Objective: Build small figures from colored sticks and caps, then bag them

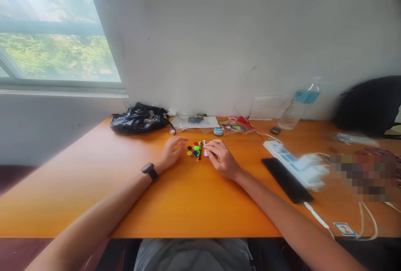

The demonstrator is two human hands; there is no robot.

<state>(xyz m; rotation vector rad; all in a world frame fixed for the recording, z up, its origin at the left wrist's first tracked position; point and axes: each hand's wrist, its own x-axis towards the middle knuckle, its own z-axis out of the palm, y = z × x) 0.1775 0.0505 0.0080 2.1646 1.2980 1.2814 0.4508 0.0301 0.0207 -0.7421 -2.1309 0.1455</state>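
Several small round discs (189, 154), in black, yellow, red, green and blue, are grouped on the wooden table. Beside them, to the right, is a row of thin green and black sticks (199, 151). My left hand (171, 152), with a black watch on its wrist, rests left of the discs, its fingers stretched toward them and holding nothing. Close to the sticks on the right, my right hand (223, 159) has its fingers bent and drawn together over small white and blue pieces (206, 149). What lies between its fingertips is mostly hidden.
Along the wall are a black plastic bag (138, 118), a paper sheet (208, 121), a round tin (218, 131), a bag of colourful pieces (236, 127) and a water bottle (294, 110). A power strip (283, 156) and a phone (286, 180) lie right, with cables.
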